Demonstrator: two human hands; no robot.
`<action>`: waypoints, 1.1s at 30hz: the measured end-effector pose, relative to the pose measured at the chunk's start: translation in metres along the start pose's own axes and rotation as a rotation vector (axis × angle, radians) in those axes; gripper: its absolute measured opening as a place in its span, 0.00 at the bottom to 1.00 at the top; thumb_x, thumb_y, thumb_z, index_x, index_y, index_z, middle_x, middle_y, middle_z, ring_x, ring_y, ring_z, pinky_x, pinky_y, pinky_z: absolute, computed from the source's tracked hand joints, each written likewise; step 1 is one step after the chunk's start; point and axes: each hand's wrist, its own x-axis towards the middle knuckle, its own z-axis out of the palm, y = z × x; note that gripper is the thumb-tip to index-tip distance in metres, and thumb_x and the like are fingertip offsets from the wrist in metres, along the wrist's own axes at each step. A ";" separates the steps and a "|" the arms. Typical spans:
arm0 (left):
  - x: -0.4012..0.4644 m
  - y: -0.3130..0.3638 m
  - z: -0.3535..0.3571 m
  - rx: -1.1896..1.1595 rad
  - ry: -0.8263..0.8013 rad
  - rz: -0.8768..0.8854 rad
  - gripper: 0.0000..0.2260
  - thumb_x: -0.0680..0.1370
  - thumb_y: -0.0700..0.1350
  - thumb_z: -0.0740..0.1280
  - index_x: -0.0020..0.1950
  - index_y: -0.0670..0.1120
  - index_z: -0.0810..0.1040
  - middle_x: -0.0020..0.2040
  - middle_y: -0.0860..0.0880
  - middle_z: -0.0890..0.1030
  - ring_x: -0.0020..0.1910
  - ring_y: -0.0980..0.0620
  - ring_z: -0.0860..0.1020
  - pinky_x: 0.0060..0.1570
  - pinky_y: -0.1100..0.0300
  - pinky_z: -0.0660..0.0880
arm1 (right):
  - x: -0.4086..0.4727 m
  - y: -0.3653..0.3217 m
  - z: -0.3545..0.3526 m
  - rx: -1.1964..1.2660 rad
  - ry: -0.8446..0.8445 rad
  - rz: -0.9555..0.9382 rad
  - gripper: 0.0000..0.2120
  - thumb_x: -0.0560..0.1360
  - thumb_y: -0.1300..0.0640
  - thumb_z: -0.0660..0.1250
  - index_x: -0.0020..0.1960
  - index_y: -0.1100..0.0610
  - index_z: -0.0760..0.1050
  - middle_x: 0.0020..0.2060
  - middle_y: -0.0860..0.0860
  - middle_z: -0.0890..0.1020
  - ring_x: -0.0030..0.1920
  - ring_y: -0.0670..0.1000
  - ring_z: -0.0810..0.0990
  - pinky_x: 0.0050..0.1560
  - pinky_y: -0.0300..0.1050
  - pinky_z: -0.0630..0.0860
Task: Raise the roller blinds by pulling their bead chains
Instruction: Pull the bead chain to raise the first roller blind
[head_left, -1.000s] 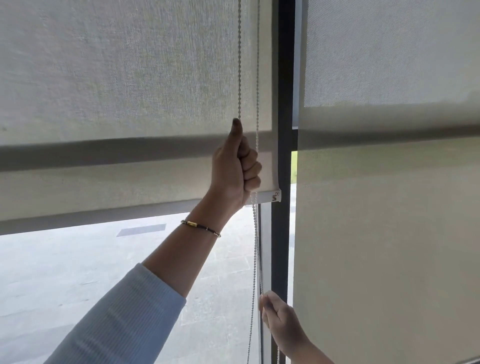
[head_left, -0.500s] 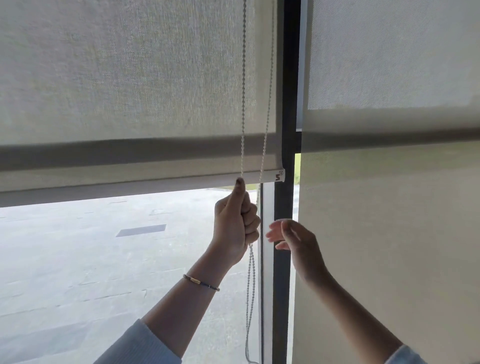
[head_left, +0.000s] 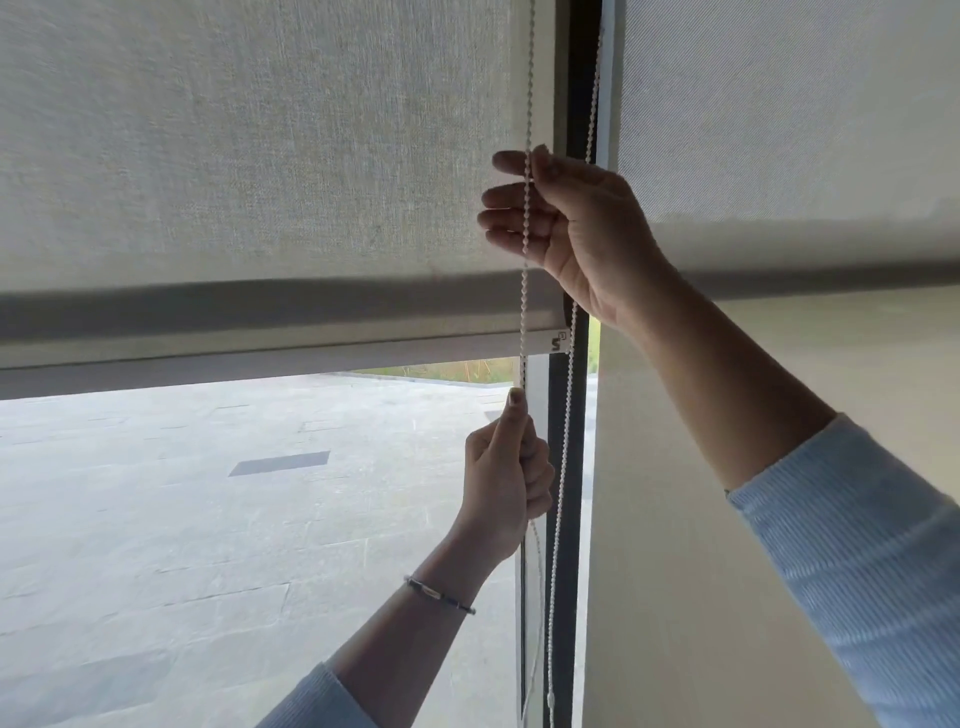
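The left roller blind (head_left: 260, 156) is beige cloth; its bottom bar (head_left: 260, 356) hangs partway up the window. A white bead chain (head_left: 525, 291) runs down at the blind's right edge, with its second strand (head_left: 566, 415) beside the dark frame. My left hand (head_left: 506, 483) is closed in a fist on the chain just under the bar. My right hand (head_left: 561, 228) is higher, fingers curled around the same strand in front of the cloth. The right roller blind (head_left: 779, 415) hangs fully down.
A dark vertical window frame (head_left: 569, 467) separates the two blinds. Through the uncovered glass I see a grey paved terrace (head_left: 208, 519) and a strip of greenery (head_left: 441, 371). A small connector sits low on the chain (head_left: 550, 701).
My left hand has pulled the chain down a little further. My right hand has risen from beside the frame and taken hold of the chain above the bar. The left blind's bar has risen slightly.
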 end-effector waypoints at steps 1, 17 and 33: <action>-0.001 -0.002 -0.001 0.008 0.000 -0.004 0.26 0.79 0.64 0.62 0.29 0.52 0.58 0.24 0.54 0.56 0.22 0.55 0.51 0.24 0.71 0.53 | 0.003 -0.003 0.003 0.006 0.028 -0.008 0.15 0.85 0.58 0.55 0.59 0.65 0.77 0.38 0.57 0.81 0.36 0.52 0.82 0.39 0.45 0.81; -0.019 -0.023 -0.004 0.050 0.006 -0.063 0.27 0.75 0.66 0.66 0.31 0.50 0.56 0.25 0.52 0.55 0.23 0.55 0.51 0.25 0.69 0.51 | -0.010 0.012 0.009 0.048 0.170 -0.014 0.19 0.83 0.66 0.53 0.37 0.53 0.71 0.26 0.48 0.59 0.27 0.47 0.50 0.25 0.36 0.48; -0.030 -0.025 0.014 0.030 -0.028 -0.071 0.26 0.73 0.66 0.67 0.30 0.52 0.57 0.25 0.53 0.55 0.21 0.57 0.52 0.23 0.70 0.51 | -0.024 0.002 0.003 0.075 0.169 -0.084 0.19 0.83 0.67 0.51 0.36 0.54 0.69 0.21 0.42 0.63 0.20 0.41 0.55 0.22 0.30 0.54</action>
